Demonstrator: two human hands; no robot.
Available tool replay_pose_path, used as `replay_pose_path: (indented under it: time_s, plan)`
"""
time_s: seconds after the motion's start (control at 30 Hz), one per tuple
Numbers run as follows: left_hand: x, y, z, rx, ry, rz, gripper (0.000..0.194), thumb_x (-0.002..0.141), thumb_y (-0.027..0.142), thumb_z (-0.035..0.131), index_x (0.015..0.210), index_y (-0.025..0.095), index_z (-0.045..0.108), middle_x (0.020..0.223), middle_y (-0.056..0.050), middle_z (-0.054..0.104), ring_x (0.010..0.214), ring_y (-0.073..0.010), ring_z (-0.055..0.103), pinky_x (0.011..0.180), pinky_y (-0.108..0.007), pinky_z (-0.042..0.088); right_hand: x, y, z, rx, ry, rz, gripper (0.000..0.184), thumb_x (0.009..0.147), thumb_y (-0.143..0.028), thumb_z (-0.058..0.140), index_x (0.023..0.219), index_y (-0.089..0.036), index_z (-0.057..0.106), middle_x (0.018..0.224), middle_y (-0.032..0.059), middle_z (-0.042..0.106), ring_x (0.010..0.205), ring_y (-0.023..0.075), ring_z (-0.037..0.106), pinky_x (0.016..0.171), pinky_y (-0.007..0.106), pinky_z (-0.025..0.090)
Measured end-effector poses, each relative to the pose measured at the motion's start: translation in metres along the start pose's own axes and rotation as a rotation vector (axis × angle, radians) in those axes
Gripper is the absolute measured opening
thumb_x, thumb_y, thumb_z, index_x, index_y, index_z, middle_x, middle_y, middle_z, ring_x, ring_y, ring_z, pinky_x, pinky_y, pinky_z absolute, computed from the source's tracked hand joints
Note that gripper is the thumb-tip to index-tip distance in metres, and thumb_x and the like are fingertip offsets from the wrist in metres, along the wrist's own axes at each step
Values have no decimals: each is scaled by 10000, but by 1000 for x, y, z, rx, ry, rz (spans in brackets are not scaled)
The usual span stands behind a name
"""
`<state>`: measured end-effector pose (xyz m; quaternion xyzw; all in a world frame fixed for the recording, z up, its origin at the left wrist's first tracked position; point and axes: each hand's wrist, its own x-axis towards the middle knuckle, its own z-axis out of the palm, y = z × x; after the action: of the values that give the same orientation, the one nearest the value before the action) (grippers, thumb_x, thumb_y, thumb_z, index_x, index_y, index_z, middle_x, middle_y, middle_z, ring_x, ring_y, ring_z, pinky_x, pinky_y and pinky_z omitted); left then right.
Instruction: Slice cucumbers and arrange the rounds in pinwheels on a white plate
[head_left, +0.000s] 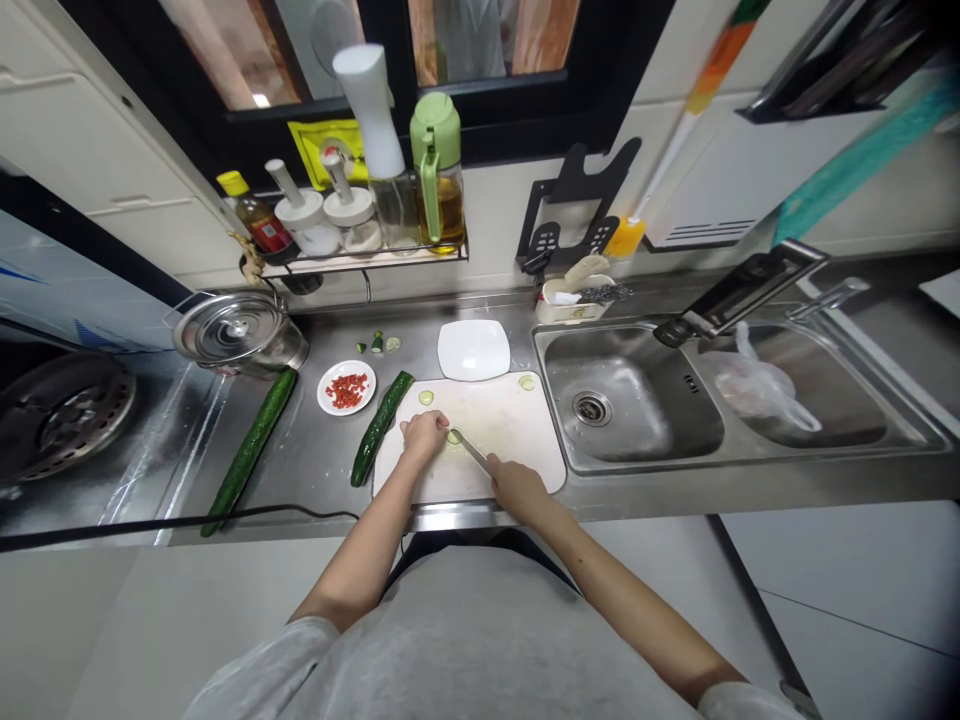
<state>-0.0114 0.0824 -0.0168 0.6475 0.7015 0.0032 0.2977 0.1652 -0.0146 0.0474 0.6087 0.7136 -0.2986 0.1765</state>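
My right hand (519, 489) grips the handle of a knife (474, 451), its blade pointing left and away from me over the white cutting board (510, 420). Under the blade's tip lies a pale green cucumber slice (453, 437). Close to that tip is my left hand (425, 436), its fingers bent together; what they pinch, if anything, is too small to see. Another cucumber slice (426, 397) rests just beyond the left hand, and one more piece (527, 382) is at the board's far right corner. A whole cucumber (381, 430) lies along the board's left edge.
Left of the board are a small plate of chopped red pieces (346, 388), a second cucumber (251, 452) and a lidded steel pot (238, 332). Cucumber ends (378, 342) and a white dish (473, 350) sit behind. A double sink (630, 400) is at right; a black cable (187, 521) crosses the counter's front.
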Motion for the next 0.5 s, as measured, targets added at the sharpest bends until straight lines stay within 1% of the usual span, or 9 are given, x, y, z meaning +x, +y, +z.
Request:
replay_pose_path:
  time_s: [0.33,0.5]
  plan:
    - [-2,0,-4,-4,-24,34,195,750,199,568,863,297,692,902,0,722,977,-234,587,916,-421,295,3,0,4,-28,13,-12,358,896,-128,342,1239,-163,437,971,146,670,927,251,647,700,317,436]
    - [-3,1,-5,7,-22,69,239,768,190,532,871,315,707,913,3,721,980,-233,583,913,-419,291,5,-1,8,-48,33,-7,382,879,-85,342,1241,-170,429,948,138,672,915,247,655,705,315,442]
